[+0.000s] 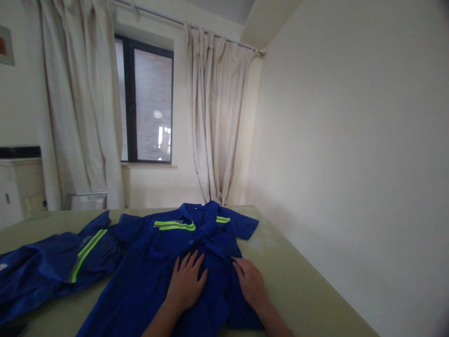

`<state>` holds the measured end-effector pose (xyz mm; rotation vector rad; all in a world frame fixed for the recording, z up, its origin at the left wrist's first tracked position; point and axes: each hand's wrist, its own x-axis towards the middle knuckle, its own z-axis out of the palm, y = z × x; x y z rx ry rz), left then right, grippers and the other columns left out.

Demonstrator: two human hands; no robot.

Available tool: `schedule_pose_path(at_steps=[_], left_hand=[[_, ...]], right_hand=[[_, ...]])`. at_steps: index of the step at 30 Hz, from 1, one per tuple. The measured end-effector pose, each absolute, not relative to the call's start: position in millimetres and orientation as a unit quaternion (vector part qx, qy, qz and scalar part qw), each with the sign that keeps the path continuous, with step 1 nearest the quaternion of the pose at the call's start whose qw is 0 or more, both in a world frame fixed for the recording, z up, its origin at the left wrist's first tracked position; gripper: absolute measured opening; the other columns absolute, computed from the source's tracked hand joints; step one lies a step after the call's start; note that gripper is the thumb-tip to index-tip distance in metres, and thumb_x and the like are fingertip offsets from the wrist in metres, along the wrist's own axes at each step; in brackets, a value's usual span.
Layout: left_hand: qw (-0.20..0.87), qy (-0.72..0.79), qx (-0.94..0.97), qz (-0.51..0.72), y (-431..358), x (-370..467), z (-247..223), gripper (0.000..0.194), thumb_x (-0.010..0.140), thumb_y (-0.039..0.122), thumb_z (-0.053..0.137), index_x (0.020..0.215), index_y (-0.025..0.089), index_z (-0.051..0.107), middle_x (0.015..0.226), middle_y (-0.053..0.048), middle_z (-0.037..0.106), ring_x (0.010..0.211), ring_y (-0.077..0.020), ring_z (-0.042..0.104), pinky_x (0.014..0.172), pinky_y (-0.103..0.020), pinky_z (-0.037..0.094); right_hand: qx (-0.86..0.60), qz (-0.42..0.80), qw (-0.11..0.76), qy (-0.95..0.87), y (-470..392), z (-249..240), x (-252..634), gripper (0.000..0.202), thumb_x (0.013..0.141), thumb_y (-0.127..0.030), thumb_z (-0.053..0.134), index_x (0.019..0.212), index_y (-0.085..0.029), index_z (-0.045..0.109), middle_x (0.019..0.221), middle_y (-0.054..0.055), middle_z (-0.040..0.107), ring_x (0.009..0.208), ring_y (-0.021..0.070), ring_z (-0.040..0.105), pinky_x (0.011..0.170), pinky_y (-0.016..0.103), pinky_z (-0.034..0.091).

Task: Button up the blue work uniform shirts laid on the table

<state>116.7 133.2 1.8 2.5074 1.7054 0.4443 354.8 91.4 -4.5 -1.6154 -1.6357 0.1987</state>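
Note:
A blue short-sleeved work shirt point(140, 262) with yellow-green reflective stripes lies face up, its collar toward the far edge of the table. My left hand point(187, 280) rests flat on the shirt front with its fingers spread, just below a button. At the right side of the front, my right hand point(249, 281) pinches the shirt's cloth between thumb and fingers. The front panel near that hand is creased and partly folded over.
A second blue garment point(59, 267) with a reflective stripe lies crumpled at the left, against the shirt's sleeve. Both are on a greenish table point(294, 281) beside a white wall point(351, 140). Behind stand curtains point(217, 112), a window point(152, 103) and a white cabinet point(19, 185).

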Motion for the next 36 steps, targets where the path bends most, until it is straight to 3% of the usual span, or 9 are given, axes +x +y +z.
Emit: schedule_pose_path(at_steps=[4,8,12,15,18,22,26,31,36], left_hand=[[0.04,0.529,0.83,0.175,129,115,1,0.054,0.098,0.045,0.04,0.144,0.024,0.057,0.155,-0.008,0.052,0.144,-0.0286,0.045,0.122,-0.053,0.028],[0.03,0.525,0.823,0.216,128,110,-2,0.041,0.1,0.028,0.037,0.125,0.02,0.069,0.138,-0.009,0.067,0.129,-0.024,0.059,0.115,-0.044,0.039],[-0.005,0.535,0.817,0.216,131,100,-12,0.043,0.094,0.017,0.044,0.131,0.022,0.066,0.147,-0.008,0.06,0.137,-0.0268,0.053,0.12,-0.048,0.036],[0.021,0.505,0.843,0.185,126,89,-20,0.052,0.087,0.008,0.046,0.132,0.026,0.066,0.14,-0.006,0.066,0.133,-0.0269,0.058,0.12,-0.049,0.038],[0.065,0.439,0.869,0.221,110,75,-21,0.051,0.089,0.012,0.048,0.134,0.029,0.065,0.138,-0.006,0.068,0.131,-0.0257,0.06,0.122,-0.048,0.036],[0.143,0.42,0.847,0.292,81,48,-11,0.047,0.094,0.026,0.052,0.141,0.026,0.06,0.147,-0.009,0.059,0.134,-0.0248,0.057,0.119,-0.042,0.043],[0.146,0.434,0.834,0.307,59,11,-21,0.048,0.097,0.031,0.051,0.146,0.029,0.054,0.151,-0.007,0.056,0.138,-0.0253,0.054,0.118,-0.044,0.044],[0.114,0.35,0.911,0.184,33,-13,-60,0.053,0.092,0.048,0.063,0.144,0.046,0.053,0.152,-0.001,0.055,0.136,-0.0323,0.056,0.111,-0.053,0.05],[0.098,0.388,0.911,0.101,14,19,-44,0.059,0.091,0.053,0.063,0.147,0.05,0.047,0.16,0.0,0.044,0.145,-0.0387,0.042,0.118,-0.067,0.032]], right_hand=[[-0.657,0.132,0.573,-0.472,88,11,379,0.066,0.088,-0.074,0.045,0.099,-0.019,0.08,0.105,0.014,0.078,0.104,0.0336,0.071,0.098,0.047,0.053],[-0.607,0.026,0.64,-0.47,52,48,363,0.053,0.099,-0.059,0.044,0.111,-0.018,0.076,0.106,0.014,0.077,0.102,0.0308,0.07,0.095,0.044,0.054],[-0.327,-0.106,0.39,-0.854,15,48,300,0.026,0.102,-0.028,0.052,0.12,-0.031,0.071,0.124,0.004,0.074,0.114,0.0205,0.067,0.101,0.034,0.051],[-0.235,-0.182,0.277,-0.914,6,23,267,0.019,0.104,-0.029,0.053,0.108,-0.034,0.071,0.122,-0.005,0.075,0.102,0.0126,0.07,0.09,0.023,0.053],[-0.302,-0.192,0.256,-0.898,3,5,273,0.018,0.103,-0.032,0.056,0.116,-0.032,0.068,0.126,-0.001,0.073,0.104,0.0151,0.071,0.086,0.023,0.054],[-0.404,-0.116,0.228,-0.878,-16,3,313,0.057,0.093,-0.019,0.064,0.146,-0.034,0.05,0.146,0.005,0.06,0.125,0.0244,0.063,0.101,0.033,0.052],[-0.476,-0.087,0.191,-0.854,-41,-7,362,0.086,0.075,-0.009,0.063,0.154,-0.034,0.04,0.15,0.004,0.056,0.125,0.027,0.062,0.104,0.036,0.052],[-0.551,-0.157,0.169,-0.802,-65,-16,393,0.094,0.064,0.001,0.052,0.152,-0.031,0.045,0.145,0.004,0.06,0.118,0.0252,0.065,0.102,0.038,0.052],[-0.375,-0.197,0.222,-0.878,-59,-14,324,0.065,0.085,-0.01,0.058,0.147,-0.029,0.048,0.138,0.007,0.065,0.114,0.0239,0.065,0.097,0.034,0.051]])
